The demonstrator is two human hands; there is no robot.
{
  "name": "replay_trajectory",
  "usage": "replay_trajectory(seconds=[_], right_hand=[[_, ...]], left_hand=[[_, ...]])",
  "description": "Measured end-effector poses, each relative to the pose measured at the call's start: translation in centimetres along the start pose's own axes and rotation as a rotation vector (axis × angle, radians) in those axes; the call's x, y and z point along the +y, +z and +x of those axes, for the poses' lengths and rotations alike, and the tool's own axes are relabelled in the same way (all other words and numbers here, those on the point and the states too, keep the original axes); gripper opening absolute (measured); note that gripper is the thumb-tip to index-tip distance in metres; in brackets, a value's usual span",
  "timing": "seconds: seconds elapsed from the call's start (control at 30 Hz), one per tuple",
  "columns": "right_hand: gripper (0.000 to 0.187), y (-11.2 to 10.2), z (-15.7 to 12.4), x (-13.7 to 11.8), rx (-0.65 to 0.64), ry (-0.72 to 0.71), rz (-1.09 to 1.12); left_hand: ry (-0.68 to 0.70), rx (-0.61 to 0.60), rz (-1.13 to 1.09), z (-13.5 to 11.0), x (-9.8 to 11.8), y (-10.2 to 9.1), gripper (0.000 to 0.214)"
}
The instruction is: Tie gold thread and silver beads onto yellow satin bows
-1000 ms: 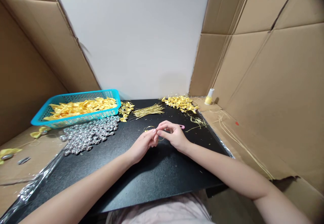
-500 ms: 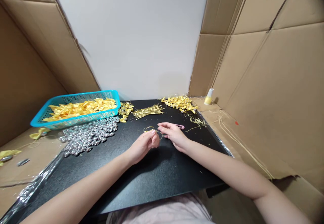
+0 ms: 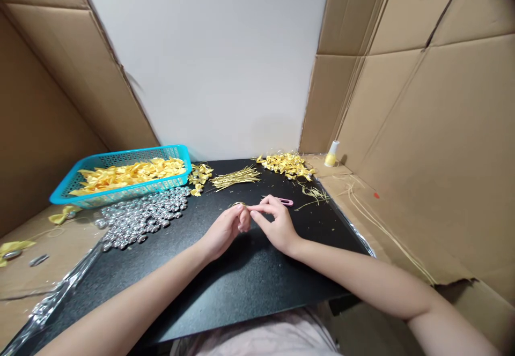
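Over the black tabletop [image 3: 193, 286], my left hand [image 3: 226, 230] is closed, thumb and finger pinching a thin gold cord [image 3: 238, 204] that shows just above the fingertips. My right hand [image 3: 278, 227] meets it fingertip to fingertip, its thumb and index finger pressed together; whatever lies between them is hidden. A pink thread snipper [image 3: 286, 202] lies behind the right hand. Beyond both hands rests a bundle of gold twisted cords [image 3: 236, 178].
A turquoise basket [image 3: 60, 191] of yellow ribbon bows stands left, behind many silver beads [image 3: 140, 219]. Finished-looking yellow bows [image 3: 285, 165] are heaped at the back right, near cord scraps [image 3: 316, 194] and a white-and-yellow bottle [image 3: 331, 155]. Cardboard walls [image 3: 434, 131] enclose the sides.
My right hand has moved left to my left fingertips, and its spread fingers have closed into a pinch. The cord loop seen between the hands is now mostly hidden.
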State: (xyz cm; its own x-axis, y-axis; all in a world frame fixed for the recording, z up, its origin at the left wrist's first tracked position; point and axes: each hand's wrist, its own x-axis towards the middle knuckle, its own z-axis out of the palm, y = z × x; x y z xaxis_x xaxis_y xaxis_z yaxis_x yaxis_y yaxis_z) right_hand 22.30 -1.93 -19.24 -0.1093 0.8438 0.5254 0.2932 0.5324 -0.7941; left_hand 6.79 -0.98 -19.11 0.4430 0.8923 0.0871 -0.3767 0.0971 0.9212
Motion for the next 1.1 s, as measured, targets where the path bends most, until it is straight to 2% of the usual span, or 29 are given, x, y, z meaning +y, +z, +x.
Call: replay_trajectory(seconds=[0.47, 0.57, 0.7, 0.77, 0.93, 1.1], right_hand=[[0.018, 0.0, 0.9, 0.8, -0.123, 0.090, 0.083], [0.012, -0.1, 1.3, 1.0, -0.171, 0.114, 0.144], [0.007, -0.5, 1.6, 1.0, -0.144, 0.117, 0.131], [0.009, -0.7, 1.6, 0.8, -0.128, 0.082, 0.116], [0.010, -1.1, 1.5, -0.1, -0.124, -0.068, -0.072], [0.012, -1.3, 1.8, -0.1, -0.164, 0.023, -0.086]], left_hand=[[-0.091, -0.071, -0.077, -0.2, 0.2, 0.4, 0.044], [-0.113, -0.089, -0.081, -0.2, 0.2, 0.2, 0.044], [-0.134, -0.121, -0.099, -0.1, 0.2, 0.0, 0.043], [-0.131, -0.101, -0.118, -0.1, 0.3, 0.0, 0.040], [-0.108, 0.049, -0.070, 0.3, 0.2, -0.4, 0.037], [-0.058, 0.081, 0.079, 0.3, 0.0, -0.8, 0.038]])
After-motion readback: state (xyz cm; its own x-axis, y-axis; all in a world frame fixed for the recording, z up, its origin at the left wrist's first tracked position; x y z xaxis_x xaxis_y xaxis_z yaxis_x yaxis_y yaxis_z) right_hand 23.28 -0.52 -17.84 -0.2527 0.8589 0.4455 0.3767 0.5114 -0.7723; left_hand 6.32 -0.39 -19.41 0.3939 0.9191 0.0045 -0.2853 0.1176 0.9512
